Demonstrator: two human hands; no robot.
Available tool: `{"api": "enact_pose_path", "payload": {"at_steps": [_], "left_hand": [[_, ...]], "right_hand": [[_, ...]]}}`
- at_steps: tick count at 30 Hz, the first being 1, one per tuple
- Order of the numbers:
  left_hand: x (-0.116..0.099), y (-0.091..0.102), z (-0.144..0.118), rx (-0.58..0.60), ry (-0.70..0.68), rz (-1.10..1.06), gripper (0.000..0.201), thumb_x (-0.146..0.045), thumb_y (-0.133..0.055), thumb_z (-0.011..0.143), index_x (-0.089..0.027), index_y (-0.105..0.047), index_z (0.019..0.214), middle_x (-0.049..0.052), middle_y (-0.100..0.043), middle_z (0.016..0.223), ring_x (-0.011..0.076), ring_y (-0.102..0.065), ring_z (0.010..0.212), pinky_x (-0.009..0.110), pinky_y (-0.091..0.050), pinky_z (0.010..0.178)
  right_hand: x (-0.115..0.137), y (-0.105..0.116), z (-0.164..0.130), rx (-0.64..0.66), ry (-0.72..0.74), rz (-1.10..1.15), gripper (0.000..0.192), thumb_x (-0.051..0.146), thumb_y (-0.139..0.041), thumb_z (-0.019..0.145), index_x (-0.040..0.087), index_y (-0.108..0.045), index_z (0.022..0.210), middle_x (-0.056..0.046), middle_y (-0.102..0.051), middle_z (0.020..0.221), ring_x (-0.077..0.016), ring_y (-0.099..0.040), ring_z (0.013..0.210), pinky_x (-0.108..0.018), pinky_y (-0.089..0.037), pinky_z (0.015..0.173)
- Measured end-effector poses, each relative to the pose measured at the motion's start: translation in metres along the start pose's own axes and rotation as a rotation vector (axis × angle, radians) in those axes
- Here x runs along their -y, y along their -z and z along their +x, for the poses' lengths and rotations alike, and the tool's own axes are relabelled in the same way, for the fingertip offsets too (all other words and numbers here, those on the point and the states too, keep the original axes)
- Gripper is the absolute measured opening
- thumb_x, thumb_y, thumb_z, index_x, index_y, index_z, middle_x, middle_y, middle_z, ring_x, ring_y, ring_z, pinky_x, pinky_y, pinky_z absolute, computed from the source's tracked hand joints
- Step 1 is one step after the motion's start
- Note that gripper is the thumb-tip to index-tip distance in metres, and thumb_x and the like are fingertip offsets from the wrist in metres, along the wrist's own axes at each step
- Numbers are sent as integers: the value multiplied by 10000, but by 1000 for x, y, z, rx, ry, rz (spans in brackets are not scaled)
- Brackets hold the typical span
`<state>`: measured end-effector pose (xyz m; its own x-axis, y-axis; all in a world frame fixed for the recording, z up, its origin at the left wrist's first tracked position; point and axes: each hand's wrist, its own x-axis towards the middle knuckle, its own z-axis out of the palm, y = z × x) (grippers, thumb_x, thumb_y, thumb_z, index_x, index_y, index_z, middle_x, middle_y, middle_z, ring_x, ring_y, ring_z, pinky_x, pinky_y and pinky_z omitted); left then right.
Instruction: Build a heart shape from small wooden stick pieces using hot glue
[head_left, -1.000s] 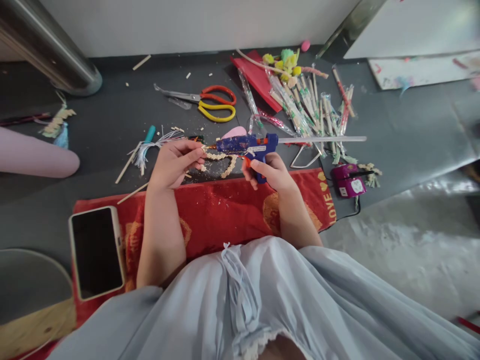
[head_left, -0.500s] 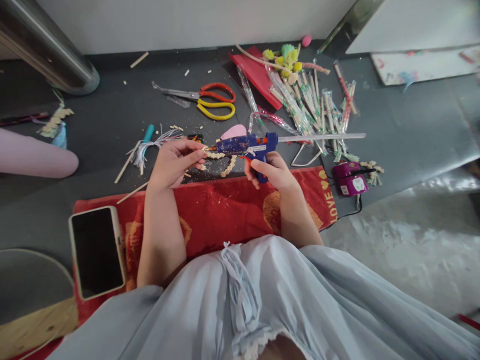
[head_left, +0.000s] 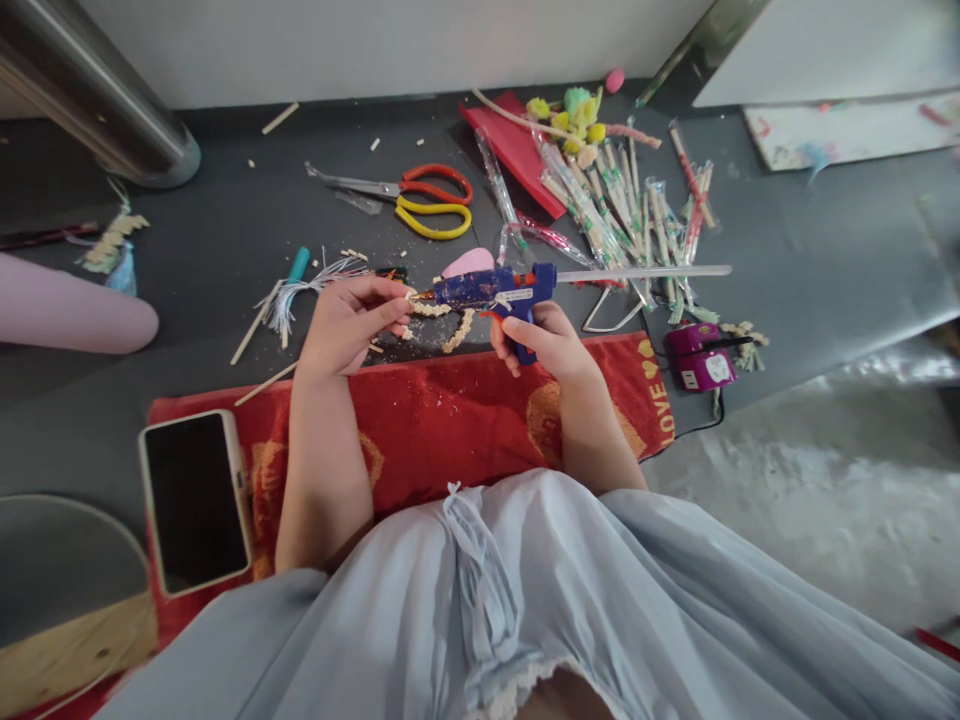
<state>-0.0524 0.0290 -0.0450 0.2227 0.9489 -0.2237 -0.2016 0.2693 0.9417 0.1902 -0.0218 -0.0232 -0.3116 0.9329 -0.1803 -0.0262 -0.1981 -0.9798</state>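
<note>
My right hand [head_left: 547, 340] is wrapped round the handle of a blue hot glue gun [head_left: 480, 288], a finger near its orange trigger. A long clear glue stick [head_left: 645, 272] sticks out of the gun's back end. The nozzle points left and meets a small cream piece at the fingertips of my left hand [head_left: 358, 318], which is pinched on it. This piece seems to belong to a knobbly cream strip [head_left: 457, 330] that curves below the gun. Whether nozzle and strip touch is too small to tell. Behind the gun lies a pink oval piece [head_left: 469, 263].
Scissors [head_left: 420, 200] with red and yellow handles lie beyond my hands. Wrapped sticks [head_left: 622, 210] and a red packet [head_left: 514, 150] are at back right. A purple socket block [head_left: 697, 357] stands right of the red towel [head_left: 450, 420]; a phone [head_left: 196, 500] rests on its left end.
</note>
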Motion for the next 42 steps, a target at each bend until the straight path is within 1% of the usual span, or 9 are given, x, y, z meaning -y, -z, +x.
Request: {"api": "enact_pose_path", "payload": {"at_steps": [3,12,17,23,27,33,38,40,42], "left_hand": [[-2,-2,0,-12,1,6,306,-291,-946,525,-167,-741,716,-10,-675,613,65,-585,505,167,-483,478],[-3,-2,-1,-12,3,10,300,-288,-940,549,-161,-741,734,-1,-684,634,69,-600,518,169,-503,490],[-2,-2,0,-14,11,19,275,-304,-943,550,-194,-742,702,-19,-658,602,69,-597,509,165,-504,486],[-1,0,0,4,5,42,242,-307,-930,608,-204,-735,707,-16,-637,605,74,-594,525,181,-510,512],[0,0,0,11,-6,16,283,-313,-944,573,-187,-741,726,-16,-639,597,69,-589,520,169,-500,496],[1,0,1,-10,-4,14,280,-294,-929,579,-174,-740,747,-9,-664,620,66,-589,522,175,-506,502],[1,0,1,-27,-4,52,246,-275,-897,643,-161,-720,771,-10,-666,644,81,-623,562,189,-528,539],[1,0,1,-27,-13,51,233,-263,-886,657,-156,-714,772,-11,-661,644,81,-626,564,188,-528,540],[1,0,1,-29,-20,36,227,-250,-882,651,-154,-709,762,-13,-657,639,79,-621,556,183,-522,531]], "right_hand": [[-1,1,0,1,13,-2,526,649,-745,754,161,-595,628,29,-585,510,-66,-523,373,-173,-448,340],[-1,2,0,-3,36,-8,519,637,-736,774,159,-602,621,26,-588,521,-64,-522,367,-179,-445,343],[0,1,0,-1,35,-3,518,642,-739,768,162,-608,623,28,-595,532,-63,-524,374,-176,-444,343],[1,0,0,3,9,15,516,633,-763,744,153,-620,621,24,-595,528,-64,-528,375,-174,-450,343],[2,0,-1,-3,-11,2,524,649,-762,735,157,-618,624,28,-597,531,-64,-528,381,-175,-455,349],[-1,5,-3,14,-1,-8,490,631,-755,756,151,-655,741,32,-606,556,-70,-529,388,-186,-451,353],[3,16,-11,-17,20,-157,437,592,-723,804,160,-678,852,36,-610,590,-73,-529,426,-204,-450,409],[7,22,-16,-88,47,-292,394,564,-704,821,172,-674,854,34,-600,586,-86,-526,450,-225,-448,448],[11,29,-23,-214,91,-514,342,527,-677,836,185,-677,836,14,-616,612,-117,-553,510,-263,-465,517]]}}
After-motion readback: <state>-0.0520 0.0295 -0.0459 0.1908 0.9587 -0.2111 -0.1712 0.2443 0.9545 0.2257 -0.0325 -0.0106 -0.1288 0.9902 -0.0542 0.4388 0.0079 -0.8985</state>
